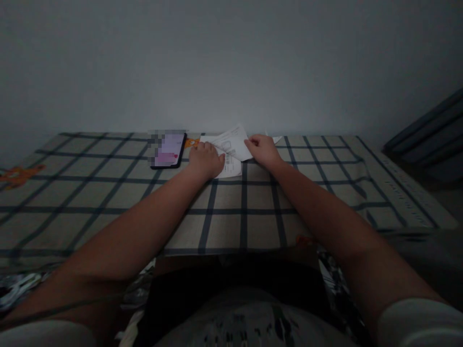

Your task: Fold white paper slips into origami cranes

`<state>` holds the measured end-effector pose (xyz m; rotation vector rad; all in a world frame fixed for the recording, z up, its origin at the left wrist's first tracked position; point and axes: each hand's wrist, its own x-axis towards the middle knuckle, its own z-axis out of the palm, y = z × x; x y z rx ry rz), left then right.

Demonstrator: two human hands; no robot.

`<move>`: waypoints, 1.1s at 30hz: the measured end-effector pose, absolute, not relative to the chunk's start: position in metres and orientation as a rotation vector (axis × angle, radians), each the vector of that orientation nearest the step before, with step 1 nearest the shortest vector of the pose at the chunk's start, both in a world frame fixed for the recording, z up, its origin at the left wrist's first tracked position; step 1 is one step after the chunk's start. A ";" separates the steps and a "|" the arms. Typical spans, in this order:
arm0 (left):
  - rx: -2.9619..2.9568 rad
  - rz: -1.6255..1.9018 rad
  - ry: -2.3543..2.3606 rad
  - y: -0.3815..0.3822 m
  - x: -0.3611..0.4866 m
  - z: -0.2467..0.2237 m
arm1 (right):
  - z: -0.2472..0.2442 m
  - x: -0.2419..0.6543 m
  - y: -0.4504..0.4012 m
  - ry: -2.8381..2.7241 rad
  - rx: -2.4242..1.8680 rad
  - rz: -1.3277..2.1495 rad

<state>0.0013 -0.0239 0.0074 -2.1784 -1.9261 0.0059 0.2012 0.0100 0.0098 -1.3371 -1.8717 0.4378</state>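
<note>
A white printed sheet of paper [231,140] lies near the far edge of the table, partly lifted and folded over toward the left. My left hand [206,160] rests flat on the left part of the paper, its fingers loosely spread. At the right, my right hand [264,148] pinches the sheet's raised edge between thumb and fingers. Another bit of white paper sticks out behind the right hand; whether it belongs to the same sheet I cannot tell. Left of my left hand lies a smartphone [168,150] with its screen lit.
A checked tablecloth [224,214] with orange animal figures covers the table, which meets a plain wall [231,62]. Dark slatted furniture [430,140] stands at the right. Below the near edge, at the left, is some clutter I cannot make out.
</note>
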 end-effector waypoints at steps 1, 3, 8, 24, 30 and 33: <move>-2.175 0.011 -1.931 -0.024 0.002 0.007 | 0.010 0.203 0.010 -1.887 -1.340 0.421; -2.167 0.009 -1.945 -0.024 0.002 0.006 | 0.010 0.205 0.011 -1.914 -1.348 0.381; -2.167 -0.016 -1.945 -0.022 0.003 0.003 | 0.009 0.208 0.013 -1.960 -1.355 0.306; -2.167 -0.005 -1.944 -0.017 0.002 0.003 | 0.007 0.211 0.018 -1.926 -1.396 0.267; -2.184 -0.035 -1.933 -0.015 0.001 0.000 | 0.004 0.213 0.022 -1.917 -1.390 0.244; -2.182 -0.036 -1.927 -0.015 0.001 0.001 | 0.005 0.213 0.021 -1.921 -1.390 0.230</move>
